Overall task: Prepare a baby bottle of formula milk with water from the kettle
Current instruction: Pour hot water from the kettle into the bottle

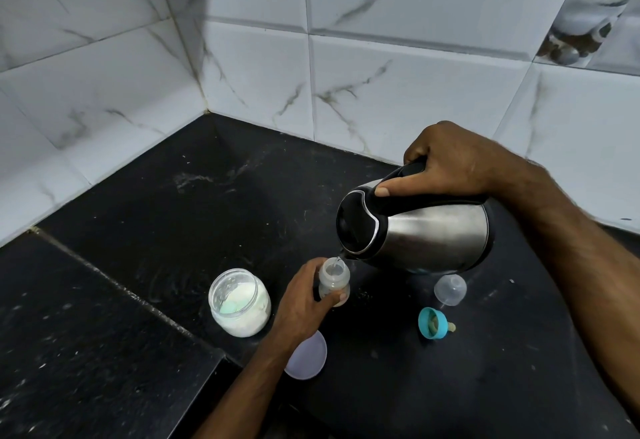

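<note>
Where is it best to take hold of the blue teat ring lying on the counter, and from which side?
Grip the blue teat ring across its round outer rim, coming from above. It lies on its side on the counter, the teat pointing right, so the rim is free and the teat stays untouched.

A black speckled stone counter (166, 217) fills a tiled corner, with a grout seam running diagonally across its left part. Taking the baby bottle (334, 283) standing on it as the clock's centre: an open glass jar of white powder (240, 303) sits at 9 o'clock, a pale round lid (308, 357) lies flat at 7 o'clock, a clear dome cap (450, 289) rests at 3 o'clock, and a teal teat ring (433, 322) lies on its side at 4 o'clock.
</note>
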Motion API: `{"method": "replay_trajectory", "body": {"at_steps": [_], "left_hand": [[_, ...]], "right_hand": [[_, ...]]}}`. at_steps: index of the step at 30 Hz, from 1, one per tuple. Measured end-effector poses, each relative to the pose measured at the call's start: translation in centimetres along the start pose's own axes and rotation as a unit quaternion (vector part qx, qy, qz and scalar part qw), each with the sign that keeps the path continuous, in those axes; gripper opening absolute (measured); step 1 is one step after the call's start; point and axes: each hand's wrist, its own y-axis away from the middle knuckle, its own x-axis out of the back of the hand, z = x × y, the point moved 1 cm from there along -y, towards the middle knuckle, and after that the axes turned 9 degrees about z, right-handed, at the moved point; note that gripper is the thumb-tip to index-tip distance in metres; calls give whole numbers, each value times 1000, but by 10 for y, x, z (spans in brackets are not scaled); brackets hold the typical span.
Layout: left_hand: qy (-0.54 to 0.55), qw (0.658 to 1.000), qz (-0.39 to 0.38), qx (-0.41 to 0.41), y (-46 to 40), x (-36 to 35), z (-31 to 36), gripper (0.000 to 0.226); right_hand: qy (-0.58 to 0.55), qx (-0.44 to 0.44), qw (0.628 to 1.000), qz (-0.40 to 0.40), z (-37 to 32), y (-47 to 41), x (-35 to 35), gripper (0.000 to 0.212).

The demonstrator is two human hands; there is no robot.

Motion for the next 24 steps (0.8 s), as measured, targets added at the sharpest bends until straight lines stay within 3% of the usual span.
{"method": "replay_trajectory", "body": {"at_steps": [24], "left_hand": [[16, 1000, 1, -2, 0, -1, -2, 53]], "right_hand": [[3, -3, 1000, -2, 0, 0, 1, 89]]}}
